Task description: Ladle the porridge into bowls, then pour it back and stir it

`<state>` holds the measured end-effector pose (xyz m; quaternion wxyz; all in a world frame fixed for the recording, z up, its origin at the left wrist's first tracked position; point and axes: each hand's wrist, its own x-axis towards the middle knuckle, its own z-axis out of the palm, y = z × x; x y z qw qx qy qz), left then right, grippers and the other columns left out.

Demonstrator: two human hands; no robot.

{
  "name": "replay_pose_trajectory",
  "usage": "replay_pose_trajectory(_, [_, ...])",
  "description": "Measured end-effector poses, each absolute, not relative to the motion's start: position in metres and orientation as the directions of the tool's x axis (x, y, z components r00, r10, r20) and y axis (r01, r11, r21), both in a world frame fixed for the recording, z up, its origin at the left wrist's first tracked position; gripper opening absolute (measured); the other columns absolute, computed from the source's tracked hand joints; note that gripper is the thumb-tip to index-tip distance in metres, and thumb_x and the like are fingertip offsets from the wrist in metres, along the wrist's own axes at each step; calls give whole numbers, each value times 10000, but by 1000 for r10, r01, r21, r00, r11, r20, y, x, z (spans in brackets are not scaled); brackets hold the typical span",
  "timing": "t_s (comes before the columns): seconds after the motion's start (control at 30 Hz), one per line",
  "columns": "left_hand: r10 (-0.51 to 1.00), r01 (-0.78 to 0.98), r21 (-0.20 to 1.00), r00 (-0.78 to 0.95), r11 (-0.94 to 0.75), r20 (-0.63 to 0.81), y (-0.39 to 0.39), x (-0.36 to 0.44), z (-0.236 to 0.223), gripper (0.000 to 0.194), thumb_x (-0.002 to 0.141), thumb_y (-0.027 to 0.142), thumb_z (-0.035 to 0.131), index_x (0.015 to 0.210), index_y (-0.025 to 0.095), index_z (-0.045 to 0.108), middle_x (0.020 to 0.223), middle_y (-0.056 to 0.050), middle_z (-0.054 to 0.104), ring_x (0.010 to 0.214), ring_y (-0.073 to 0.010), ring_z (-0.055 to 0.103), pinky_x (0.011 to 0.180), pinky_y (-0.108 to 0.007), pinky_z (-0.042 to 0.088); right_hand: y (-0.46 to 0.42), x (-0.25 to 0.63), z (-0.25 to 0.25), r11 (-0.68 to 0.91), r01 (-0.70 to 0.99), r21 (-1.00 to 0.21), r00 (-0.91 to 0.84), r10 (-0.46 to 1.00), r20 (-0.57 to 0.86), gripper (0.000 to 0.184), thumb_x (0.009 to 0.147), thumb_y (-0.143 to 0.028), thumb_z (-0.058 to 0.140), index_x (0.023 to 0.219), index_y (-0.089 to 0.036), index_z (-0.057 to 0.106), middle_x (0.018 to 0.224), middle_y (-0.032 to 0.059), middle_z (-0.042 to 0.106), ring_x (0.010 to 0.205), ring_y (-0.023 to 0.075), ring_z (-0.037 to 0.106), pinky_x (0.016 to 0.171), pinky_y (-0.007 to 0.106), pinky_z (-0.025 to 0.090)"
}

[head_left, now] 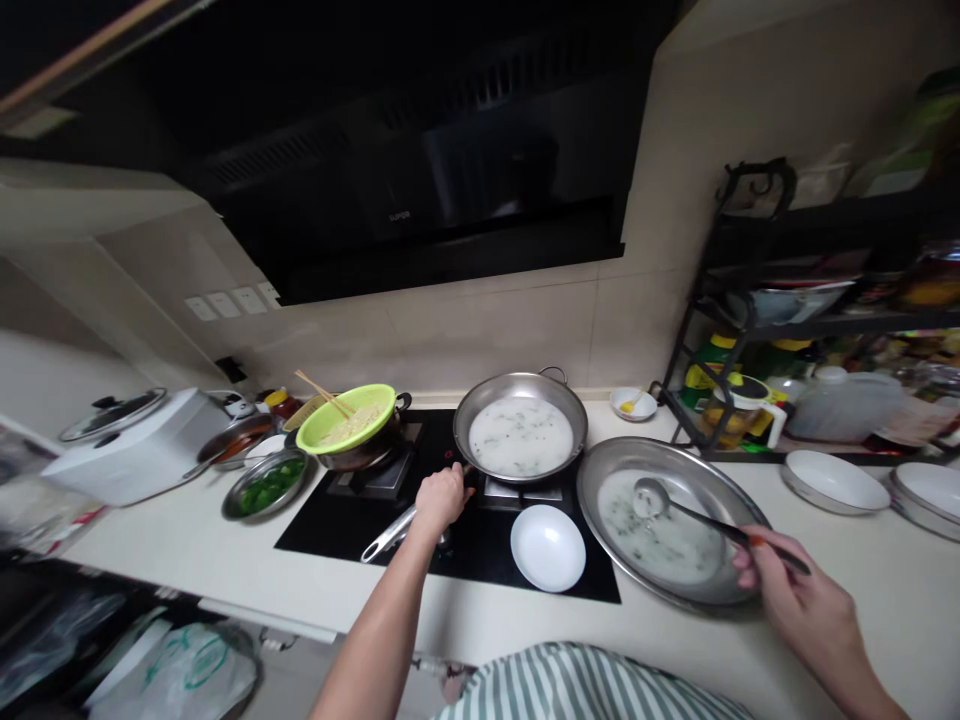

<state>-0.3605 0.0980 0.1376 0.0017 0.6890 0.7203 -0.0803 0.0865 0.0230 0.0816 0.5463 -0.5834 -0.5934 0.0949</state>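
Observation:
My left hand [441,497] is wrapped round the long metal handle of a wok [574,400] on the burner. White liquid flecked with green fills the wok's bottom. In my right hand [802,590] is a ladle [709,520] with a dark handle. Its bowl dips into similar white, green-flecked liquid [637,530] in a wide steel basin [731,490] on the counter. A white bowl [548,548] rests on the black hob between the two vessels.
Left of the wok, a lime-green colander [386,405] with chopsticks sits over a pot. A steel dish of green vegetables [270,485] lies beside it. White bowls [835,482] and a black rack [720,300] stand right. The range hood [450,180] hangs overhead.

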Motion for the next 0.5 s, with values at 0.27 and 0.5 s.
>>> replay_pose_trajectory(0.27, [993,992,-123,-46,32,-110,97,-359,139,360,912,403,515,1156,139,528,1087,-182,689,996,-311,682,798,-393,505,14,82,91,520,633,-573,38,718,695,185,830,-337,583,943,-223,676,825,78,734,656,223,711,649,350,599])
replay_pose_trajectory(0.5, [993,992,-121,-42,28,-109,99,-361,138,375,908,410,525,1166,138,527,1094,-183,688,1005,-302,680,806,-381,505,44,61,123,250,-60,-967,729,672,129,137,736,-338,656,824,-246,605,552,79,636,435,231,592,398,372,453])
